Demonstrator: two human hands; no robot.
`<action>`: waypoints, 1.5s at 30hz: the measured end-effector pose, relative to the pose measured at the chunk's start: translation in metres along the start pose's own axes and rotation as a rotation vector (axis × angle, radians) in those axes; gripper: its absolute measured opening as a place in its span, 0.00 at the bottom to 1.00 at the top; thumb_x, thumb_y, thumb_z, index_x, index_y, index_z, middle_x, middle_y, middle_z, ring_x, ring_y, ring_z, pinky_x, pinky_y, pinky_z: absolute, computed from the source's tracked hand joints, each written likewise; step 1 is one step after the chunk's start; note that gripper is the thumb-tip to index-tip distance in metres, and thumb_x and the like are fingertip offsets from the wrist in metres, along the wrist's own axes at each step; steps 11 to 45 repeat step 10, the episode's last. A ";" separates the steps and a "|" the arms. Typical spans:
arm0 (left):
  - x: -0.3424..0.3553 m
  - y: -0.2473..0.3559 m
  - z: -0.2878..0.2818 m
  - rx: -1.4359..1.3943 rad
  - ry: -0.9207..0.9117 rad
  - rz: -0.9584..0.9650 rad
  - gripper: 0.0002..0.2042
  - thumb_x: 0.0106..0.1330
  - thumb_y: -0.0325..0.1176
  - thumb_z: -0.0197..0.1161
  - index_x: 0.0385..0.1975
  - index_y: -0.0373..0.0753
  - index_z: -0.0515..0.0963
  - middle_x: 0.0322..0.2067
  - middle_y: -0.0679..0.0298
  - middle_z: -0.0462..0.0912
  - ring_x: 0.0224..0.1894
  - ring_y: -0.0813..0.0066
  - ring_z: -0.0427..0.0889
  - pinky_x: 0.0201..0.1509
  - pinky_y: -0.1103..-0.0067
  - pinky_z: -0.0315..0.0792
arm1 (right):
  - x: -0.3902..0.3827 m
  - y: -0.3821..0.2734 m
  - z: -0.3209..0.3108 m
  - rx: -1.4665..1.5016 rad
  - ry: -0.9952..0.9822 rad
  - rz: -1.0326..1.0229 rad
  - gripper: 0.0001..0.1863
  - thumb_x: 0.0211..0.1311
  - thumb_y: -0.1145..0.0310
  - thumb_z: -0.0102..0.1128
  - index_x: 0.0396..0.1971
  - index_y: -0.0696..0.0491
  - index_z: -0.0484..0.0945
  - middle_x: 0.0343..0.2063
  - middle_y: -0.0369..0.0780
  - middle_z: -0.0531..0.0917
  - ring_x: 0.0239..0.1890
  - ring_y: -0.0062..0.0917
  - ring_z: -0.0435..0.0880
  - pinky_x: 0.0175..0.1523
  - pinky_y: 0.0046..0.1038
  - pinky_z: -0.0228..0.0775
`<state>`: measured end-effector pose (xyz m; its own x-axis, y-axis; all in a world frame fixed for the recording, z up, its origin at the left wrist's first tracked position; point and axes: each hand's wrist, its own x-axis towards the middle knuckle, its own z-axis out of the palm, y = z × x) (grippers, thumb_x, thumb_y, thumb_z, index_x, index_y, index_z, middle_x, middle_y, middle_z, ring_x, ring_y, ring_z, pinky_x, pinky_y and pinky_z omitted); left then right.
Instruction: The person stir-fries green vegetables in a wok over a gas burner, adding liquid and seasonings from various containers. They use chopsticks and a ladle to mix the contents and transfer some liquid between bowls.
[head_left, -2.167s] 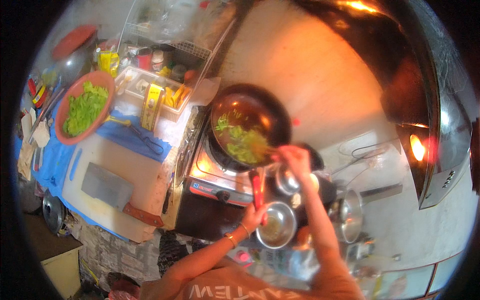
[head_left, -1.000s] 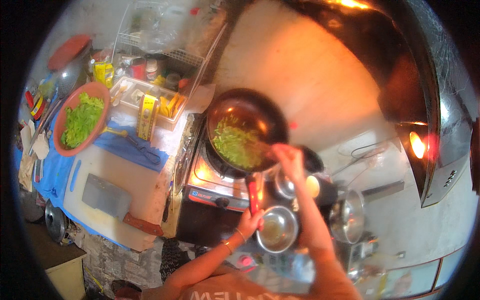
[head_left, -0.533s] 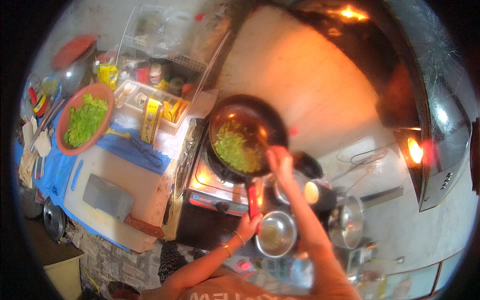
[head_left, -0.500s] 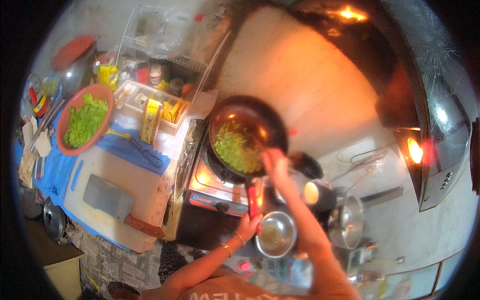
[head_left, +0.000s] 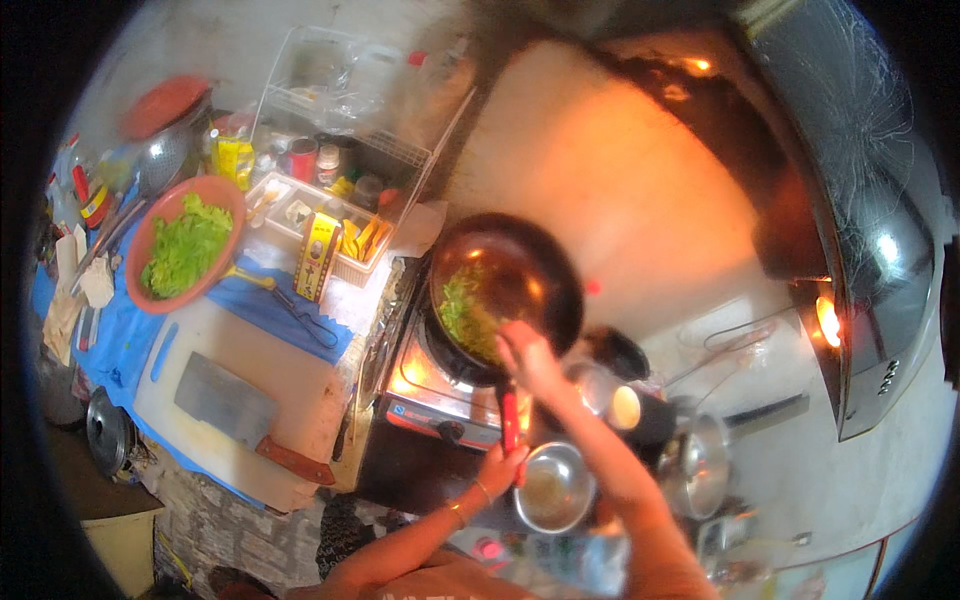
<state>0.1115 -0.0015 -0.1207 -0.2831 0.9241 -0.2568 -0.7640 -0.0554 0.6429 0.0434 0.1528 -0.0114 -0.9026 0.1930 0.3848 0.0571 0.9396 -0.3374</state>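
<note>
A dark, deep frying pan (head_left: 545, 260) sits on a gas stove (head_left: 425, 412). Chopped greens (head_left: 462, 315) lie along the left side of its bowl. My left hand (head_left: 500, 468) is closed around the pan's red handle (head_left: 511, 420). Over the pan's near rim, my right hand (head_left: 528, 352) has its fingers curled together; whatever it grips is hidden by the hand and blur. Just right of the handle stands a steel bowl (head_left: 553, 487) with a little pale stuff in its bottom.
On the left, a cleaver (head_left: 225, 400) lies on a white cutting board (head_left: 185, 440). Behind it is an orange basin (head_left: 137, 262) of leafy greens (head_left: 188, 245). A yellow box (head_left: 318, 257) stands by a plastic tray (head_left: 270, 190). Steel pots (head_left: 695, 465) crowd the right; a range hood (head_left: 870, 330) hangs above.
My right hand has moved left and nearer, toward the pan's near rim. The greens are gathered more closely at the pan's left side. My left hand keeps its hold; the whole view has shifted slightly.
</note>
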 end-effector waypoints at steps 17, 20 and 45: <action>-0.003 0.004 0.006 -0.057 -0.002 -0.053 0.09 0.62 0.36 0.52 0.24 0.39 0.66 0.10 0.67 0.67 0.09 0.78 0.67 0.12 0.80 0.63 | 0.011 0.016 0.016 0.006 -0.013 -0.024 0.08 0.53 0.75 0.54 0.32 0.60 0.71 0.27 0.50 0.73 0.31 0.44 0.75 0.36 0.37 0.68; -0.003 0.004 0.006 -0.057 -0.002 -0.053 0.09 0.62 0.36 0.52 0.24 0.39 0.66 0.10 0.67 0.67 0.09 0.78 0.67 0.12 0.80 0.63 | 0.011 0.016 0.016 0.006 -0.013 -0.024 0.08 0.53 0.75 0.54 0.32 0.60 0.71 0.27 0.50 0.73 0.31 0.44 0.75 0.36 0.37 0.68; -0.003 0.004 0.006 -0.057 -0.002 -0.053 0.09 0.62 0.36 0.52 0.24 0.39 0.66 0.10 0.67 0.67 0.09 0.78 0.67 0.12 0.80 0.63 | 0.011 0.016 0.016 0.006 -0.013 -0.024 0.08 0.53 0.75 0.54 0.32 0.60 0.71 0.27 0.50 0.73 0.31 0.44 0.75 0.36 0.37 0.68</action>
